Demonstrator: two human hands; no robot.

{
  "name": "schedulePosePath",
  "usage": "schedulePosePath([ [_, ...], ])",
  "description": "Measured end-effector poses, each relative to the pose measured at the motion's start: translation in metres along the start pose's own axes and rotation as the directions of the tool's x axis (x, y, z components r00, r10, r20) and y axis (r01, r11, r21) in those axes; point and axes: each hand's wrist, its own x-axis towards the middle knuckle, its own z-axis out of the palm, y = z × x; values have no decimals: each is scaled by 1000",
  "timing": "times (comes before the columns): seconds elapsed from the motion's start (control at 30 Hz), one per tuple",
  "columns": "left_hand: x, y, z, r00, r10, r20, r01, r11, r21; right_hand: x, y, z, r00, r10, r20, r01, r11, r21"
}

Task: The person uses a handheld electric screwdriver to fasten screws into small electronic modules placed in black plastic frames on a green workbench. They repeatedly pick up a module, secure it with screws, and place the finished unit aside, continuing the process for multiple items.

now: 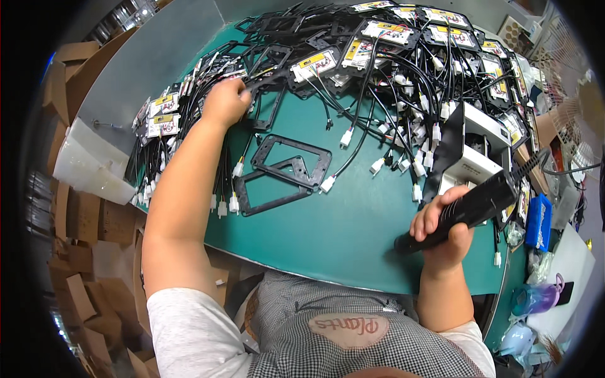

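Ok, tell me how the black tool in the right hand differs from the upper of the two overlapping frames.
The tool is thick and rod-like; the upper frame is flat, with a rectangular opening. The tool is gripped in the right hand; the upper frame lies over a second frame on the green table. Both are black.

- Green surface (353, 233), spreading beneath and between the left grip (225, 102) and right grip (444, 227).
- Two overlapping black frames (299, 145), nearer the person than the left grip.
- White-and-yellow modules (162, 125) with cables, heaped left of the left grip.
- Wired units (386, 33), piled beyond the right grip.
- White connectors (328, 184), between the grips.
- White casing (469, 167), just beyond the right grip.
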Motion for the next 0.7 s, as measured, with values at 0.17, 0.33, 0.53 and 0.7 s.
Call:
schedulePosePath([
  [0.17, -25, 14, -49, 987, 13, -160, -50, 972, -230, 3, -1, -4, 998, -60, 9, 59, 996, 62],
  [0.33, -53, 29, -54, 968, -41, 249, 185, 787, -589, 2, 0, -9, 996, -69, 52, 65, 995, 79],
  [0.53, -114, 75, -37, 875, 101, 474, 291, 672, -681, 5, -2, -15, 994, -55, 92, 42, 989, 141],
  [0.7, -181, 122, -44, 555, 204, 807, 618, 549, -563, 11, -3, -25, 989, -82, 124, 45, 962, 270],
])
